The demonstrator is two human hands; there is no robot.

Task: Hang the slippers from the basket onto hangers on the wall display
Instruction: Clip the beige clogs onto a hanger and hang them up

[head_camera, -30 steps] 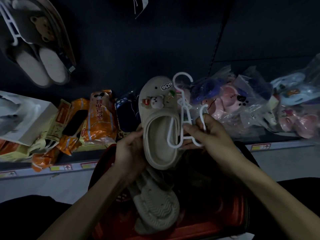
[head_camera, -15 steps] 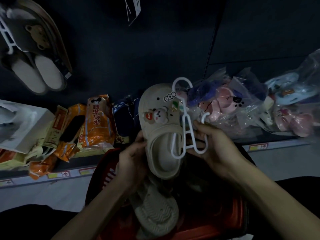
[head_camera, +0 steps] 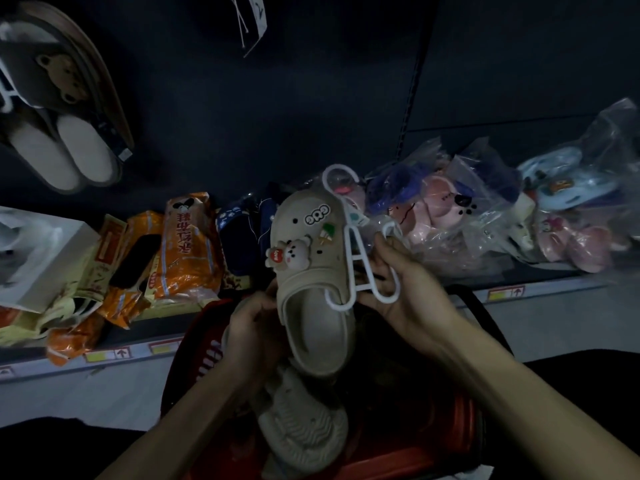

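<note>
At the centre of the frame the left hand point(head_camera: 254, 327) gripped a beige slipper point(head_camera: 313, 282) by its left edge, toe up and opening facing the camera, with a small bear charm and other charms on its upper. The right hand point(head_camera: 412, 292) was closed around the right side of a white plastic hanger point(head_camera: 360, 265), whose top hook stood just above the slipper's toe. The hanger's lower left loop lay against the right rim of the slipper's opening; whether it was already hooked through could not be told.

Below the hands, at the lower centre, the second beige slipper point(head_camera: 304, 424) lay sole up in the red basket point(head_camera: 460, 420), apparently waiting to join the pair. The rest of the basket was too dark to see what else it held.

In the upper left of the frame a brown pair of slippers point(head_camera: 65, 126) with a bear face already hung on the dark wall point(head_camera: 277, 116), so at least one pair appeared done. The beige pair was judged to be mid-way: the first shoe being fitted, the second not yet picked up, and the hanger not yet on the wall.

Along the shelf point(head_camera: 540, 292) across the middle lay orange packets point(head_camera: 187, 244) on the left and bagged pink and blue slippers point(head_camera: 485, 216) on the right, apart from the basket.
</note>
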